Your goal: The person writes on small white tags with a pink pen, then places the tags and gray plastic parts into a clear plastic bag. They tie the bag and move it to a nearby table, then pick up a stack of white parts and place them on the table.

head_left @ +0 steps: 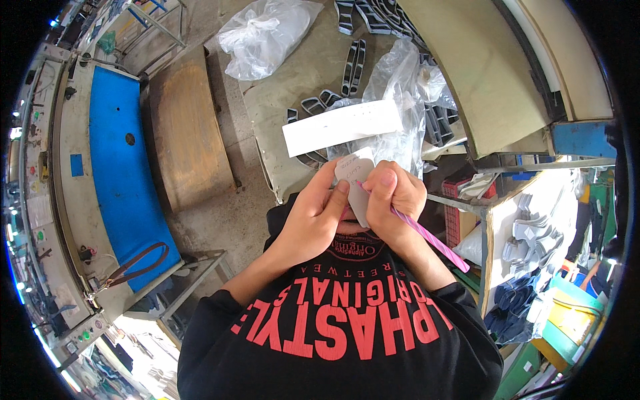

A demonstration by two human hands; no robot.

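My left hand holds a small pale grey piece of shaped material in front of my chest, fingers along its left side. My right hand grips a pink striped pen, its tip on the piece, with the thumb pressed against the piece's right side. Faint handwriting shows on the piece's upper part. Both forearms rise from my black shirt with red lettering.
Just beyond my hands lie a white paper strip and a clear plastic bag of dark shaped parts on a grey table. Another clear bag lies farther off. A blue-topped machine stands left, shelves of parts right.
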